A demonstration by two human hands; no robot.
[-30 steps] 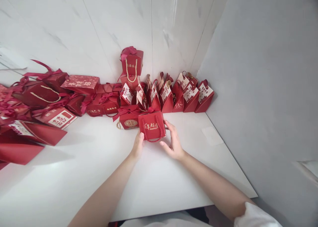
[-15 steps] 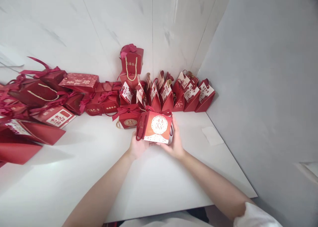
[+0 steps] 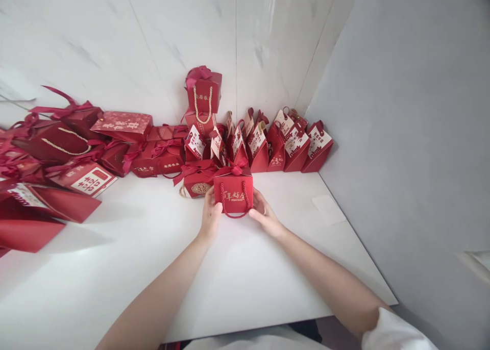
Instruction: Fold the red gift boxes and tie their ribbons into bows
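The white surface (image 3: 260,283) is bordered by a marbled wall (image 3: 184,39) at the far side and a grey panel (image 3: 413,135) at the right. On the left, a heap of red boxes (image 3: 57,143) is piled loosely, some tipped over. To the right of the middle, peaked boxes (image 3: 293,158) are stood close together, presumably so that each is braced by its neighbours. In front of these, the red gift box (image 3: 233,184) is gripped at its two sides by the left hand (image 3: 211,215) and the right hand (image 3: 268,218), probably to be steadied upright; whether the surface is touched by it cannot be told. It is topped by a ribbon bow (image 3: 239,167), its front is hung with a twisted red cord (image 3: 236,216), and gold lettering (image 3: 230,196) is printed there.
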